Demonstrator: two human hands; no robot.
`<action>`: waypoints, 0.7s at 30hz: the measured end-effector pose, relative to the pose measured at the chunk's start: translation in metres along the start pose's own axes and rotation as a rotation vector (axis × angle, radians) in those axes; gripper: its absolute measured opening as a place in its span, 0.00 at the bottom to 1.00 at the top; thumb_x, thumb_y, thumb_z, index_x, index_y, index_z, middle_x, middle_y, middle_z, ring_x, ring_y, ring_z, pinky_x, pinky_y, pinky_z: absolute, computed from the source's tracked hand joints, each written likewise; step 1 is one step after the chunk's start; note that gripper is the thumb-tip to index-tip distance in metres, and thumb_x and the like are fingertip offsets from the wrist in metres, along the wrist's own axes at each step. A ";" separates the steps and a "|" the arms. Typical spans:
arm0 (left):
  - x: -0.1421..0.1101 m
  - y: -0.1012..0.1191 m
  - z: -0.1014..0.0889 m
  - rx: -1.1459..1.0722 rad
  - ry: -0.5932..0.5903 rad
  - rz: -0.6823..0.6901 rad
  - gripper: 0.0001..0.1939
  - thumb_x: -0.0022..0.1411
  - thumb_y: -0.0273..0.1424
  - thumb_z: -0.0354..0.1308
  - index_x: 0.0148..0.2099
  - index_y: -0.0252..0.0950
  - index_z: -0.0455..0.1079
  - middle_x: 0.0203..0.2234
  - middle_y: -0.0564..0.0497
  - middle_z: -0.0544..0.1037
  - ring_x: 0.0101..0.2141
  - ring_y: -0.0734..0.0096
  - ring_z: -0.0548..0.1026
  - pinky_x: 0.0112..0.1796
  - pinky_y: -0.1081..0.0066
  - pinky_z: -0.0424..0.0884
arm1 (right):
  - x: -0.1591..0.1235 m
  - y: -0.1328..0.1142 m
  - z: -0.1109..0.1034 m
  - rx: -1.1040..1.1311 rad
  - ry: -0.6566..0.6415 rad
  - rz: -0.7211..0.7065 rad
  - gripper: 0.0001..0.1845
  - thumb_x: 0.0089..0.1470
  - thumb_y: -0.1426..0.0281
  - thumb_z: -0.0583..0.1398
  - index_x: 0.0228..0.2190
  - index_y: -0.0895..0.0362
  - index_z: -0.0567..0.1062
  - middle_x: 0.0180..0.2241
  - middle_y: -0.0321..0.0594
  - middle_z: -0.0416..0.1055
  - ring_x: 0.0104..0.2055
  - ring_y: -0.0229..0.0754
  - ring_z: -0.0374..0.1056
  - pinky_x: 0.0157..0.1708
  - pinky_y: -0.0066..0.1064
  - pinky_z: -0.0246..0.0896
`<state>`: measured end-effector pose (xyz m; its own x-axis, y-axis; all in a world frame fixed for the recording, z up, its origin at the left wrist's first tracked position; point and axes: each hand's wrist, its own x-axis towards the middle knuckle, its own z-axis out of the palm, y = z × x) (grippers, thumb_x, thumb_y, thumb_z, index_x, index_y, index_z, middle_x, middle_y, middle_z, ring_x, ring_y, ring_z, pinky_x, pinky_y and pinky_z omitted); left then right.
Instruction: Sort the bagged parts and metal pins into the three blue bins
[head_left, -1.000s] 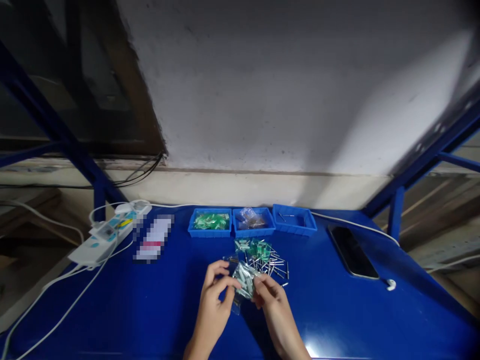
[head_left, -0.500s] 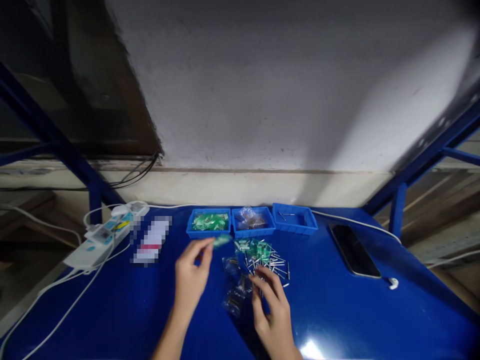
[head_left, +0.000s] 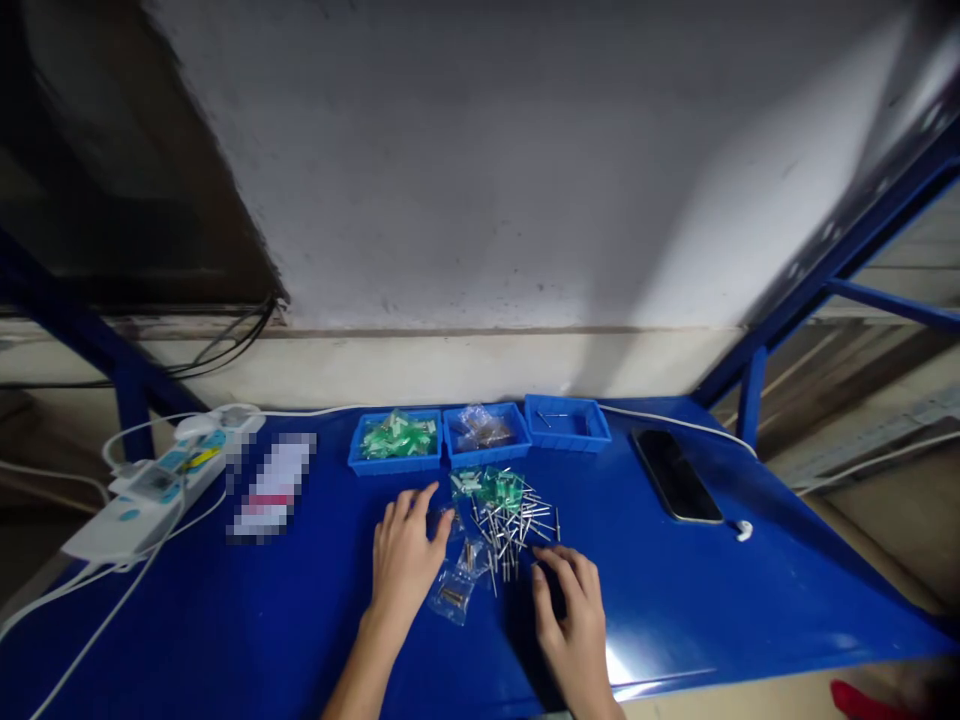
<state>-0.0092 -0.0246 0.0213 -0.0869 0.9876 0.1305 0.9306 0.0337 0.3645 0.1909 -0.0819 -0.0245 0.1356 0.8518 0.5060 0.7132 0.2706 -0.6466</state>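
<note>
Two bare hands, rivets and small bags on blue table
Left hand (head_left: 407, 552): fingers slightly spread, beside clear bags (head_left: 452, 592); right hand (head_left: 574, 620): fingers curled, near metal rivets (head_left: 517, 530)

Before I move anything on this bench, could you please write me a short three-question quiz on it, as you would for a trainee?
1. Multiple choice: which blue tray holds green packets?
A) the left tray
B) the middle tray
C) the right tray

2. True or false: the white earbud lies nearer to the phone than to the loose metal pins.

3. Fill in the blank: the hand closer to the clear packets on the table is the person's ____ hand.

Key: 1: A. 2: True. 3: left, since the left hand is beside them, while the right hand is beyond the pins.
</note>
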 end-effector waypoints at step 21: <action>0.077 0.043 -0.084 -0.659 0.333 0.615 0.10 0.60 0.22 0.51 0.32 0.38 0.71 0.37 0.51 0.67 0.39 0.72 0.70 0.41 0.69 0.67 | 0.159 -0.093 0.018 0.995 -0.271 0.233 0.11 0.53 0.62 0.58 0.25 0.56 0.70 0.23 0.32 0.66 0.27 0.34 0.62 0.30 0.26 0.57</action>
<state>-0.0058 0.0397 0.1249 0.1584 0.7060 0.6902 0.4688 -0.6690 0.5768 0.1339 0.0369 0.1054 -0.0494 0.9684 0.2445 -0.2126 0.2290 -0.9499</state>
